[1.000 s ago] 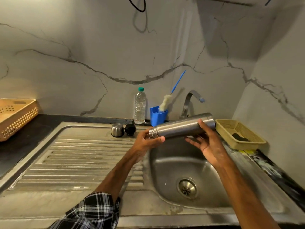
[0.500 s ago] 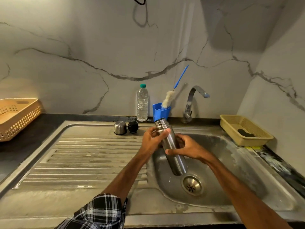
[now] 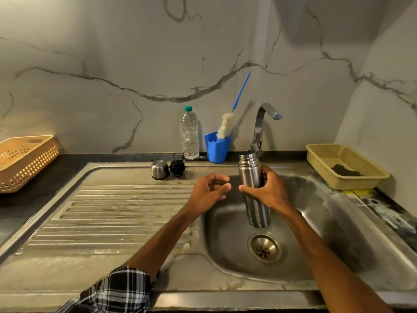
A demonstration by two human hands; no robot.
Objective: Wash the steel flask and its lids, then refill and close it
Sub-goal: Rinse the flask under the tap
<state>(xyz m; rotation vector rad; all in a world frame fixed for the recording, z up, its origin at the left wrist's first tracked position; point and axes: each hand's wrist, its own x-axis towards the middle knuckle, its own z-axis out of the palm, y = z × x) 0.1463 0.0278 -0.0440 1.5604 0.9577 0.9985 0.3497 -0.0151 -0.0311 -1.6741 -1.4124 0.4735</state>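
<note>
- Scanning from the far side: an orange basket (image 3: 24,161) sits on the dark counter, well apart from the left hand (image 3: 208,193), on its outer side.
- The steel cap (image 3: 159,169) and the black stopper (image 3: 177,168) stand just beside each other, beyond the left hand. Both are off the flask and untouched.
- The left hand hovers at the basin edge with its fingers loosely curled and holds nothing. It is near the flask but apart from it.
- Beyond the gap between the hands stand a water bottle (image 3: 190,134) and a blue cup (image 3: 217,147) holding a bottle brush (image 3: 225,128). Risk: a hasty left-hand reach for the brush could knock the bottle or roll the lids.
- The steel flask (image 3: 249,175) is upright over the sink basin (image 3: 327,211), mouth open and upward, base above the drain (image 3: 264,249). The right hand (image 3: 274,193) grasps it around mid-body.
- Risk: a one-handed grip on smooth steel is likely to slip once wet, and the flask would drop onto the drain.
- The tap (image 3: 262,123) rises just beyond the right hand. No water is seen running. Its spout points past the flask mouth. Risk: opening it unaligned would wet the hand and miss the flask.
- A yellow tray (image 3: 320,154) with a dark pad lies well to the right hand's outer side.
</note>
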